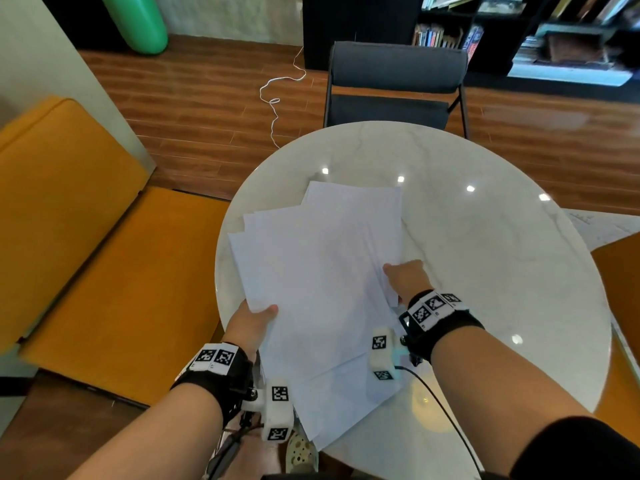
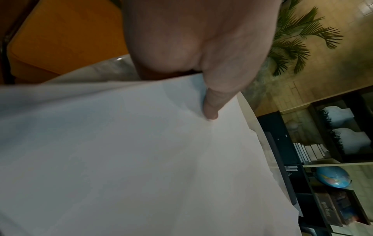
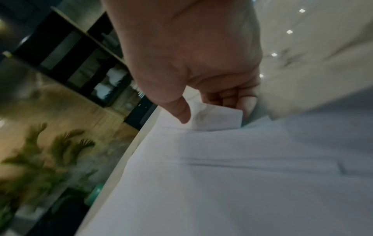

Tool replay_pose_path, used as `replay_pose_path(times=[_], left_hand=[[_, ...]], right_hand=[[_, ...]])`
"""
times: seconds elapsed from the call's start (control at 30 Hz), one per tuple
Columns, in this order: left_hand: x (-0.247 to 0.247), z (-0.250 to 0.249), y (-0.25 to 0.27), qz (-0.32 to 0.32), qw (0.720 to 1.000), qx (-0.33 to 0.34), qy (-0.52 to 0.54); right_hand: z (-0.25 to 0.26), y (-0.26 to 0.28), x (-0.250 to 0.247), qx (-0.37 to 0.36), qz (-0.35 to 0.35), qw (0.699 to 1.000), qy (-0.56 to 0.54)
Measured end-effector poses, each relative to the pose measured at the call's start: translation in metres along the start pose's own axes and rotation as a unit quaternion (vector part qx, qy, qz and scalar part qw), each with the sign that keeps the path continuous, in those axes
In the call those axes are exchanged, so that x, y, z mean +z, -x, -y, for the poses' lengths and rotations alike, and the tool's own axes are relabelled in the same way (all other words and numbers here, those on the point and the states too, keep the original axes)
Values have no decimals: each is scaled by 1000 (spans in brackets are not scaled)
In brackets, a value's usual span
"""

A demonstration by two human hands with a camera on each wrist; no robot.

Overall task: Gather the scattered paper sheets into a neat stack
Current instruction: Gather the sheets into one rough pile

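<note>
Several white paper sheets lie fanned and overlapping on the round marble table, their edges out of line and the near corners hanging past the table's rim. My left hand pinches the left edge of the sheets, thumb on top and the other fingers hidden beneath. My right hand grips the right edge of the sheets, thumb over a curled corner and fingers tucked under it.
A dark chair stands at the table's far side. An orange bench seat runs along the left, and another orange seat shows at the right. A white cord trails on the wooden floor. Bookshelves line the back wall.
</note>
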State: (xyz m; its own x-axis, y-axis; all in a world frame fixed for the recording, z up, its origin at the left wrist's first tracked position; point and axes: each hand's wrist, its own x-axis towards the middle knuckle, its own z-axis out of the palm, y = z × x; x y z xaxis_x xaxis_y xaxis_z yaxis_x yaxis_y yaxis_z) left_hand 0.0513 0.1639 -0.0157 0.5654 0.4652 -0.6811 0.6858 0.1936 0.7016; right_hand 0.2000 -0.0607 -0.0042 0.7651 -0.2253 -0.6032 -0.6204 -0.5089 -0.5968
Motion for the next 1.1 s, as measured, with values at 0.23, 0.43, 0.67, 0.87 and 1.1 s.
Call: replay_pose_path(times=[0.23,0.43,0.67,0.87,1.1], left_hand=[[0,-2,1,-3,1000,-3,-26],[2,-1,-2,-9,999,-14,-35],[4,-9,7,-15,1000,-12,-9],[1,-19,13,-11,999,-52,3],[-1,-20,12,44,989,-124,70]], right_hand=[[17,1,7,-26,49,998,39],[25,-3,-21,-64,-17,997,-26],[63,0,-99,-82,-113,955,-263],[34,20,-66,-96,81,954,-271],[-33,37,0,-86,7,977,196]])
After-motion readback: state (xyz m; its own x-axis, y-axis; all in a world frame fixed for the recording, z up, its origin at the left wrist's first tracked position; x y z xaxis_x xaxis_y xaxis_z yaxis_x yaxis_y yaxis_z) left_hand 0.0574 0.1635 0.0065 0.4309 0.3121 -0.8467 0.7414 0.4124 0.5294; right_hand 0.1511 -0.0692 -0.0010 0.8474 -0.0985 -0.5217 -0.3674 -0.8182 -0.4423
